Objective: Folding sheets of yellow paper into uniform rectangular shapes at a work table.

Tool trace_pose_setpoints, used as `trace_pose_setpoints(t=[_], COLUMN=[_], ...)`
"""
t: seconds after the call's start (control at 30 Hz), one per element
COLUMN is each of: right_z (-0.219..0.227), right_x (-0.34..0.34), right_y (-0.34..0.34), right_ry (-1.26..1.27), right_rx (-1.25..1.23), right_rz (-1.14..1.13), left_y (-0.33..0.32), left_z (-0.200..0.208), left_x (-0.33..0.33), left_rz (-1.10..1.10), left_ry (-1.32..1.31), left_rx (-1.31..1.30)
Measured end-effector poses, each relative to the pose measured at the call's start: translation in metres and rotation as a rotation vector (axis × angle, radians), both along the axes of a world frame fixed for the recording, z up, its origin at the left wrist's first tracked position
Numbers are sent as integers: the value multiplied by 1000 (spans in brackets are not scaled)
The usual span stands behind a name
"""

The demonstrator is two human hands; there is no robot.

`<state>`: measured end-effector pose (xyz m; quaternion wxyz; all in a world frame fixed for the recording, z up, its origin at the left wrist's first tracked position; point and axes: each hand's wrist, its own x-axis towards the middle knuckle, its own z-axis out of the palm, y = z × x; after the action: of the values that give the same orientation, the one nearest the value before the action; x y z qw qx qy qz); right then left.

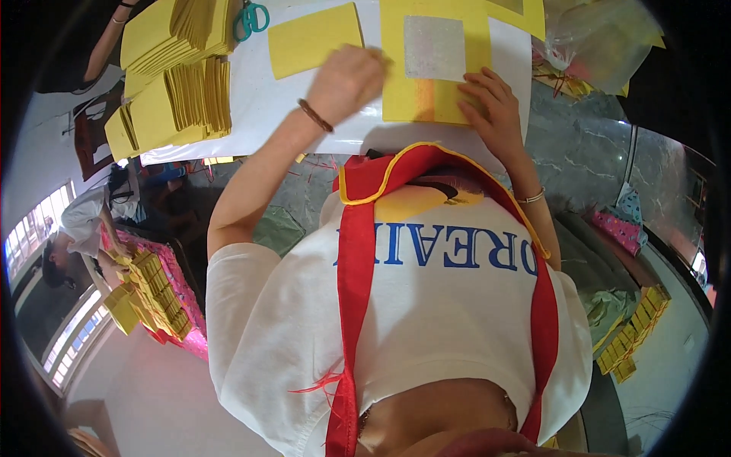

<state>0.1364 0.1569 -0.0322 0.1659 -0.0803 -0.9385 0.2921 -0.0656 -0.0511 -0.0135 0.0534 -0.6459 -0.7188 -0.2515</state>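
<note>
On the white-covered table in front of me lies a yellow paper sheet [396,99] with a pale grey rectangle [434,47] and an orange strip below it. My left hand [350,80] is curled at the sheet's left edge, slightly blurred; whatever its fingers hold is hidden. My right hand [495,103] rests on the right edge, its fingers stretched and apart. A smaller yellow paper piece [316,38] lies just beyond my left hand. Teal-handled scissors [250,20] lie farther left, beside stacks of folded yellow paper [179,99].
Another yellow piece [521,15] lies at the table's far right. Beyond the right edge is a clear plastic bag [601,38]. A person's arm [106,46] shows at far left. Behind, another person [84,221] stands by a pink-covered table [194,324] with yellow bundles.
</note>
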Motion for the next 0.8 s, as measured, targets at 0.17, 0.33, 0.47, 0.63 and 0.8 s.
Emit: trace_pose_setpoints(t=[0.17,0.33,0.47,0.63,0.8], right_z=[1,-6,-8,-6,-8], right_x=[0,4,5,4,4], right_y=[-1,7,10,9,10], right_ry=[38,49,74,88,94], right_rx=[-85,-525,-591,-690,-692], right_rz=[1,-4,4,5,13], left_y=[9,10,11,15,18], left_z=[8,12,12,17,18], left_x=[45,38,36,33,31], left_rz=[-219,-228,-240,-158,-122], left_ry=[-62,-124,-145,-437,-516], left_rx=[-81,-80,-72,-94,-143])
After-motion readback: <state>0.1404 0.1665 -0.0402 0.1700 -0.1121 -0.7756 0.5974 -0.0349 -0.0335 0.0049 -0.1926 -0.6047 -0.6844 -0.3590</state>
